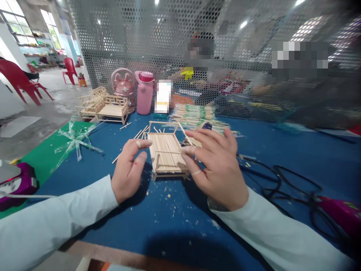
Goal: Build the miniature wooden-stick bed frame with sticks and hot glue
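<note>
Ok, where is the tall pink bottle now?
In the head view, the tall pink bottle stands left of centre, at the blue table's back, left of the lit screen.

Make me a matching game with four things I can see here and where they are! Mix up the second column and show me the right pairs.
Column one
1. Pink bottle
2. Little wooden frame
3. Big red chair
4. Clear plastic

Column two
A. On the grey floor, off to the left
B. Lying partly over the green mat
C. Upright, in front of the metal mesh
D. Between the left hand and the right hand

Right pairs: 1-C, 2-D, 3-A, 4-B
</note>
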`<state>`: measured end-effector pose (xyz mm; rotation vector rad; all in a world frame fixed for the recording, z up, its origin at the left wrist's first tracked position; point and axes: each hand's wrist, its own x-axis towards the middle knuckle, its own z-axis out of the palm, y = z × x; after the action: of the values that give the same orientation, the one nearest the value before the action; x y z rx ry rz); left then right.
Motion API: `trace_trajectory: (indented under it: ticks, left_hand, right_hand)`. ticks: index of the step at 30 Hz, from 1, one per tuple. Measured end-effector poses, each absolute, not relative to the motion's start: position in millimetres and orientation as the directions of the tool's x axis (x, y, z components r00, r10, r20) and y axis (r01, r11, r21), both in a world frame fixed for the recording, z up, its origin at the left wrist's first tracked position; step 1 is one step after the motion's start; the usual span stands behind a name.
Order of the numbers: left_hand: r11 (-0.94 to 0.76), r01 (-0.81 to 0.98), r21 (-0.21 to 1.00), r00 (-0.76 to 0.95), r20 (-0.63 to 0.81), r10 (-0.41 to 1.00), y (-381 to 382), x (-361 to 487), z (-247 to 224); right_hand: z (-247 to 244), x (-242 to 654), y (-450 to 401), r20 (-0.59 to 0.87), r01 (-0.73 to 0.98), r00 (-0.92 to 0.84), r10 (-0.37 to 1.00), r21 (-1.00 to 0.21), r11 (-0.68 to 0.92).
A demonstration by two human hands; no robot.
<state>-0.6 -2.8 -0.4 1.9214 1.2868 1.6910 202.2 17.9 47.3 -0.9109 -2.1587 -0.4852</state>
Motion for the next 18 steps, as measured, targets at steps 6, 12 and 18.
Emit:
trace_trajectory:
  ticks: [6,12,18]
  left_hand:
    - [-0.604,0.520,0.605,0.028,0.694,0.719,-7.9,1.6,2.0]
    - [-0.582,0.537,0.610,0.052,0.665,0.745,-8.3,2.4,1.9]
    - [-0.599,0.511,0.616,0.053,0.673,0.738,-9.1,3.3,2.5]
  right_hand:
    - [44.4,210.4,18.6,0.743,0.746,-0.463,0.483,0.032,0.665]
    - [43.7,208.6,16.4,0.742,0.752,-0.445,0.502,0.004,0.660]
    - [41.9,206.3,16.2,0.745,0.757,-0.443,0.499,0.013,0.653]
